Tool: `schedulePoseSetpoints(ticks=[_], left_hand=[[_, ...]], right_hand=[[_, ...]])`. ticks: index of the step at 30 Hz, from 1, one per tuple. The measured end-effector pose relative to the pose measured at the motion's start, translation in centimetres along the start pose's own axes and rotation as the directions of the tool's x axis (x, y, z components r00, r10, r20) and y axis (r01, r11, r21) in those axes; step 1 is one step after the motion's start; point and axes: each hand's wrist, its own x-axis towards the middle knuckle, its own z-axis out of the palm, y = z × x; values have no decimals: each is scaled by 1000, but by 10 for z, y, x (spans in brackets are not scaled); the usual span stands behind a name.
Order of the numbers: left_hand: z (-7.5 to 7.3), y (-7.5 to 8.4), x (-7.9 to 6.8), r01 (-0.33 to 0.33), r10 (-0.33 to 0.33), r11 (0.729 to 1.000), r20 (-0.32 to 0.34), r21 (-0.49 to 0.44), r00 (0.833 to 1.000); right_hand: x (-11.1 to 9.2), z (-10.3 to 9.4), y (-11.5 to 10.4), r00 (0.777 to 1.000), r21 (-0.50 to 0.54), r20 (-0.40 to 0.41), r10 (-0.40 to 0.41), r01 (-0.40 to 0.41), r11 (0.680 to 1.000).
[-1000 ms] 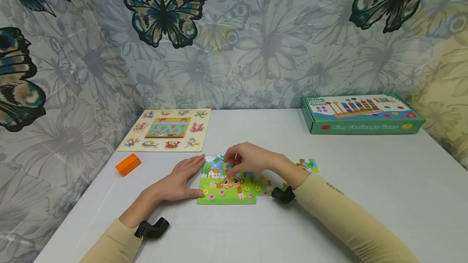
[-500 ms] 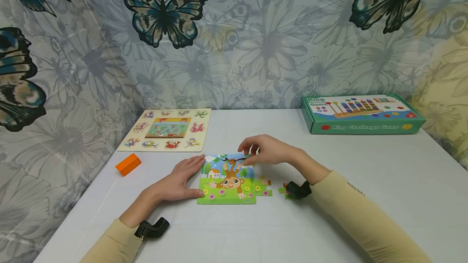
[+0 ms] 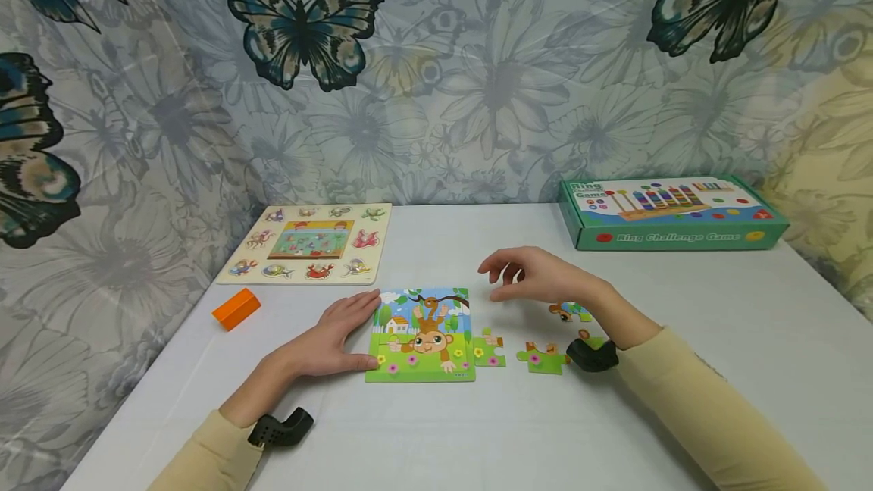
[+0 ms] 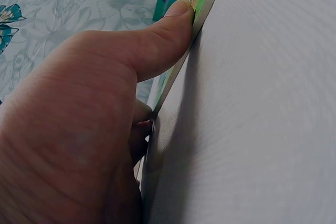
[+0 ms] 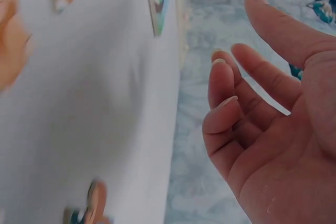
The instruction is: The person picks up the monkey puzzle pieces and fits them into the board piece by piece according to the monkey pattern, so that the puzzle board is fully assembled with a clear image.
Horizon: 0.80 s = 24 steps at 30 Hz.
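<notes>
A square monkey puzzle (image 3: 419,354) lies on the white table in the head view. My left hand (image 3: 330,339) rests along its left side, fingers straight, with the thumb at the lower left edge. The left wrist view has that thumb (image 4: 163,38) pressed to the puzzle's rim (image 4: 206,11). Up and to the right of the puzzle hovers my right hand (image 3: 546,275), fingers loosely bent and holding nothing. Beneath and in front of it lie loose jigsaw pieces: a green one (image 3: 487,351) beside the puzzle, another (image 3: 543,361) further right, and a blue-green one (image 3: 573,312) partly behind the wrist.
A cream board with sea-animal pictures (image 3: 239,256) lies at the back left. In front of it is an orange block (image 3: 236,309). A green Ring Challenge Game box (image 3: 682,239) stands at the back right, near the butterfly-patterned wall covering (image 3: 505,97).
My right hand has lifted off the puzzle's upper part and moved right, uncovering the monkey's tail and branch and several loose pieces. My left hand has stayed in place.
</notes>
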Motion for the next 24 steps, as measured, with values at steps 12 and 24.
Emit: schedulePoseSetpoints(ticks=[12, 24], left_hand=[[-2, 0, 0, 8, -8, 1000, 4, 0, 1000], [0, 0, -1, -3, 3, 1000, -2, -1, 1000]], right_hand=[[-32, -17, 23, 995, -13, -32, 91, -92, 996], [-58, -31, 39, 989, -41, -58, 134, -137, 990]])
